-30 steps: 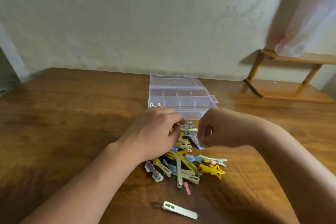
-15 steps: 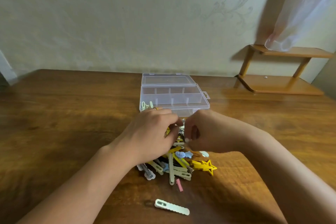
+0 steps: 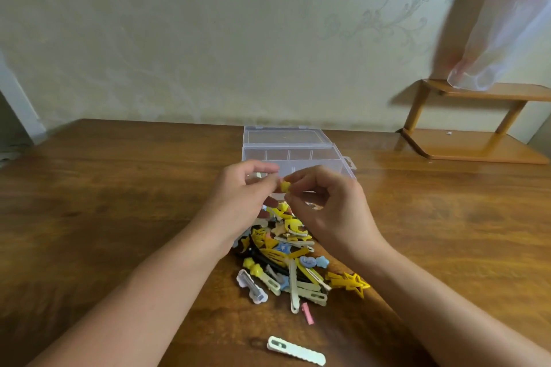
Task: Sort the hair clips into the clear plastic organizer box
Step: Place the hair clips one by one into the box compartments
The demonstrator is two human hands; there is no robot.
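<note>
I am pinching a small yellow clip (image 3: 285, 186) between both hands (image 3: 323, 205) — it is risking slipping into the pile (image 3: 286, 250), short of the organizer box (image 3: 298, 155).

Brown wood table (image 3: 89, 202), glossy, grain visible. Beige wall (image 3: 208, 39) behind w/ faint swirl pattern upper right. Small 2-tier wood shelf (image 3: 477, 146) on table far right, against wall. Translucent plastic bag (image 3: 507, 33) hangs above shelf top, blurred.
</note>
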